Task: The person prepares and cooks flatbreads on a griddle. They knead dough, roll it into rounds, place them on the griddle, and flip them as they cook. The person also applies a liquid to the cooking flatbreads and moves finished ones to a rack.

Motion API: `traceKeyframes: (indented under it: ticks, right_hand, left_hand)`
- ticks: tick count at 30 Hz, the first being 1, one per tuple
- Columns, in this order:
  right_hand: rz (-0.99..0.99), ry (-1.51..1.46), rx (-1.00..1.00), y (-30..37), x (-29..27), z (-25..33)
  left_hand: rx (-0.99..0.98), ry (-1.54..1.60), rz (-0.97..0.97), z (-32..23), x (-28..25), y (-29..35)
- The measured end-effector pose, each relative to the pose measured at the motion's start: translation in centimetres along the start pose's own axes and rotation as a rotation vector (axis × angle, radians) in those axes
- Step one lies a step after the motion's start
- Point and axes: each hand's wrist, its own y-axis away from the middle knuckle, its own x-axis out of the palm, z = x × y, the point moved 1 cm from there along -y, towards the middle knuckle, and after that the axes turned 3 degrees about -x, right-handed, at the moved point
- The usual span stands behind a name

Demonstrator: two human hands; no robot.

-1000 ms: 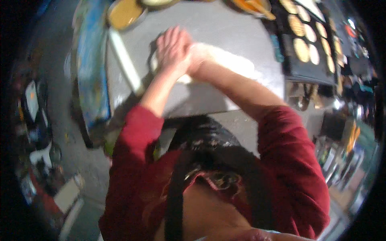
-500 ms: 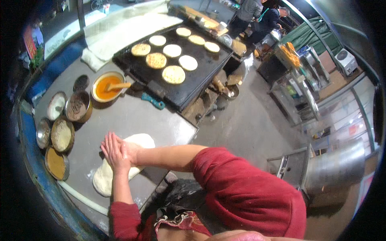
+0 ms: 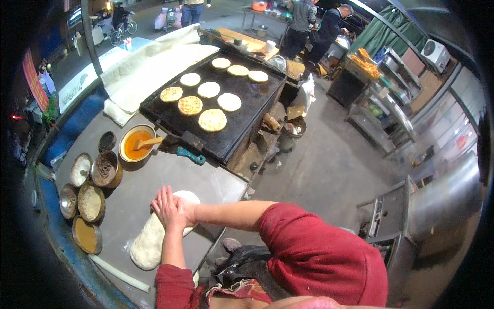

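Note:
On the steel worktop lies a long, flattened piece of white dough [image 3: 147, 246]. My left hand [image 3: 165, 207] presses down on its upper middle part, palm down with the fingers stretched out. From the right, my right hand [image 3: 186, 210] crosses over and lies flat against my left hand. Where the two overlap, the right fingers are partly hidden. Dough shows on both sides of my hands. Neither hand grips anything.
Several pale and browned flatbreads [image 3: 212, 120] lie on a black griddle [image 3: 248, 138]. A bowl of orange liquid [image 3: 127, 154] holds a wooden-handled brush [image 3: 151, 142]. Nearby are a teal-handled tool [image 3: 191, 155], several bowls [image 3: 107, 169] and a pale rod [image 3: 119, 273]. People [image 3: 329, 30] stand farther back.
The whole view has shifted, so the worktop sits lower and more street shows at the top. Both hands stay pressed together on the dough.

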Motion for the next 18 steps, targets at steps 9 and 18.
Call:
traceKeyframes:
  ticks: [9, 18]
  right_hand:
    - [0.042, 0.111, -0.042, -1.1, 2.8, 6.8]
    - [0.104, 0.054, -0.030, -1.3, 3.7, 9.3]
  left_hand:
    - [-0.015, -0.057, -0.052, 3.3, -4.9, 5.3]
    - [-0.136, 0.027, -0.172, 8.7, -4.9, 8.8]
